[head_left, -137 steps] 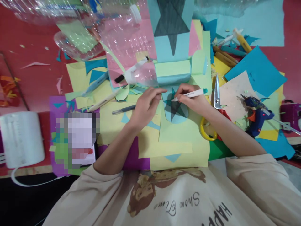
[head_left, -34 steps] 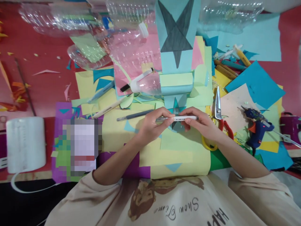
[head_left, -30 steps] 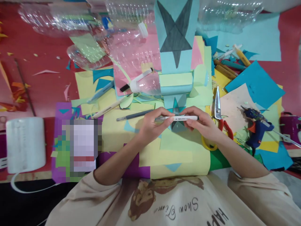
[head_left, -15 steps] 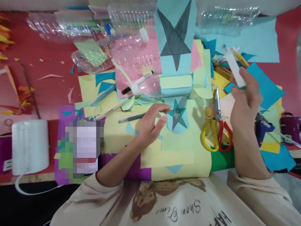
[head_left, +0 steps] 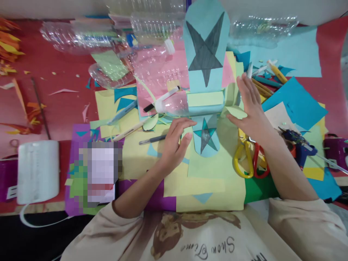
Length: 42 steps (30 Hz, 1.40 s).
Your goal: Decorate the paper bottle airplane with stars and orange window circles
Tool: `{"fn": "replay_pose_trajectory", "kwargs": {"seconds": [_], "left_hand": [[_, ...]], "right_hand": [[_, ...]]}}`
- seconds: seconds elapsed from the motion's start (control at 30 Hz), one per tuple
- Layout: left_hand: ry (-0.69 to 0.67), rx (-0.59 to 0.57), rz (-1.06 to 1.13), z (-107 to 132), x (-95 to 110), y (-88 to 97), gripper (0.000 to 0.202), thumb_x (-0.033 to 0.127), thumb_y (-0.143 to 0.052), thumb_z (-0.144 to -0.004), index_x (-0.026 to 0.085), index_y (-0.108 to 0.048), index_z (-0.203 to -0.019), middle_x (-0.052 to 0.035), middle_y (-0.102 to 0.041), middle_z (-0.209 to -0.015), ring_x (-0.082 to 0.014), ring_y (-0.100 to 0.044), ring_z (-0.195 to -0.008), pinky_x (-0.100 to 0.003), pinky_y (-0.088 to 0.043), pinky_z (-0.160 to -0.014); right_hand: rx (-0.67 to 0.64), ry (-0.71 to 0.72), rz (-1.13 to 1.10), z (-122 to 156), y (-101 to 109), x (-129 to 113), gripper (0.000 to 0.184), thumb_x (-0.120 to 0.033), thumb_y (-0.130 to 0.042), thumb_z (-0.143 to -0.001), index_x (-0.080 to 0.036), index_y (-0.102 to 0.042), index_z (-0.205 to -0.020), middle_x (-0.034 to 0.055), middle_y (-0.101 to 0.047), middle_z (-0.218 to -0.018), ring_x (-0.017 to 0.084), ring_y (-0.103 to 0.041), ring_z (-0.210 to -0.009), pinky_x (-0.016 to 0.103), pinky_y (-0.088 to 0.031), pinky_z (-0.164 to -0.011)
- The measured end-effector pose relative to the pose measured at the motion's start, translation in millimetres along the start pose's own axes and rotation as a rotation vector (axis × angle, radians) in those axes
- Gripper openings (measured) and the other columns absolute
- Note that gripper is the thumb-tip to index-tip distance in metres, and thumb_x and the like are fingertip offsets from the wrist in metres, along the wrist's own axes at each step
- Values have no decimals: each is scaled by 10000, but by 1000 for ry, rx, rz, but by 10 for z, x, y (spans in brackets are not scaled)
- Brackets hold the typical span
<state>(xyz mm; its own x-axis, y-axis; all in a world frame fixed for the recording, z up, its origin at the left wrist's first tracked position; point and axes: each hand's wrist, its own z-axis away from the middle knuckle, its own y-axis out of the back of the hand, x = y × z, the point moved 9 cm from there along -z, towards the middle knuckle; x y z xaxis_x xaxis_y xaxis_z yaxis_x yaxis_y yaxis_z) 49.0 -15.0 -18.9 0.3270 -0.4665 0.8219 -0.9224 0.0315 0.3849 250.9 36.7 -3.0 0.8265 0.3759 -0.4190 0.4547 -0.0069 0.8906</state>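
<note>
Before me lies a clear plastic bottle (head_left: 174,103) on its side, wrapped in light blue and pale green paper. A large light blue paper piece with a dark star (head_left: 205,50) extends beyond it, and a smaller piece with a green and grey star (head_left: 206,137) extends toward me. My left hand (head_left: 176,141) is beside the small star piece, fingers curved and thumb apart, holding nothing visible. My right hand (head_left: 252,112) is spread near the pale green paper fins at the bottle's base. Below it are scissors (head_left: 244,159) with yellow and red handles, blades partly hidden by the hand.
Several clear plastic bottles (head_left: 157,54) lie at the back. Pens (head_left: 153,139), pencils (head_left: 277,71) and blue paper (head_left: 295,99) surround the work. A dark blue glue gun (head_left: 304,150) lies at right, a white box-shaped device (head_left: 38,172) with a cord at left.
My right hand has let go of the white marker-like stick and moved left toward the bottle's base, its fingers opening. My left hand has stayed nearly in place.
</note>
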Motion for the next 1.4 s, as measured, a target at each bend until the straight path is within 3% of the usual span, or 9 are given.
{"fn": "replay_pose_trajectory", "kwargs": {"seconds": [0.13,0.3,0.47,0.6,0.73,0.9,1.1,1.27,1.4], "left_hand": [[-14,-7,-13,5,40,-2,311,392,-366,-998,233,-604,-1120,-73,-636,-1078,-190,-581,-1070,-357,-490,-933],[-115,-26,-26,21,192,-4,292,357,-375,-996,211,-602,-1107,-78,-666,-1014,-179,-616,-1000,-337,-514,-875],[-246,-278,60,96,331,-192,255,313,-426,-979,209,-582,-1152,-55,-707,-919,-156,-672,-858,-269,-541,-754],[-189,-400,53,150,236,-345,528,399,-478,-954,250,-350,-1444,-136,-562,-1347,-235,-544,-1258,-369,-504,-997],[-80,-325,99,146,92,-319,730,525,-466,-934,293,-114,-1530,-164,-358,-1478,-268,-443,-1341,-419,-497,-1023],[13,-224,36,111,-54,-187,731,672,-394,-894,264,-233,-1479,-161,-384,-1443,-312,-368,-1379,-454,-445,-1057],[172,57,53,84,-251,25,761,716,-548,-791,265,-311,-1357,-138,-447,-1284,-280,-515,-1190,-387,-493,-936],[246,201,157,92,-377,101,588,685,-516,-834,295,-371,-1249,-75,-508,-1157,-212,-576,-1037,-306,-526,-813],[280,219,152,105,-492,118,571,706,-458,-851,300,-415,-1250,-70,-545,-1179,-222,-594,-1056,-310,-538,-815]], "right_hand": [[-84,50,-40,-158,-23,-20,611,-406,-570,-892,-255,-374,-1451,99,-405,-1521,310,-351,-1427,551,-362,-1131],[52,18,-48,-69,137,32,578,-453,-680,-811,-236,-537,-1328,110,-597,-1342,331,-538,-1267,535,-445,-1053],[215,-161,-163,183,276,136,571,-473,-735,-757,-264,-577,-1265,101,-633,-1275,328,-591,-1187,497,-519,-953],[211,-337,-239,339,249,49,535,-547,-678,-782,-243,-594,-1214,122,-683,-1069,316,-659,-981,454,-554,-795],[91,-265,-176,415,95,-290,588,-632,-594,-806,-215,-570,-1221,130,-694,-977,300,-668,-852,429,-546,-721],[31,-57,-85,529,-90,-679,581,-634,-511,-859,-194,-550,-1236,104,-703,-831,236,-661,-661,323,-486,-513],[-187,142,-179,584,-303,-988,567,-473,-435,-951,-169,-340,-1420,119,-726,-911,245,-683,-652,318,-452,-415],[-118,108,-404,562,-36,-895,405,-291,-519,-940,-271,-478,-1342,61,-727,-969,144,-672,-601,276,-541,-514],[34,68,-525,564,238,-767,352,-152,-561,-899,-310,-590,-1212,-5,-702,-812,92,-630,-555,215,-522,-509]]}}
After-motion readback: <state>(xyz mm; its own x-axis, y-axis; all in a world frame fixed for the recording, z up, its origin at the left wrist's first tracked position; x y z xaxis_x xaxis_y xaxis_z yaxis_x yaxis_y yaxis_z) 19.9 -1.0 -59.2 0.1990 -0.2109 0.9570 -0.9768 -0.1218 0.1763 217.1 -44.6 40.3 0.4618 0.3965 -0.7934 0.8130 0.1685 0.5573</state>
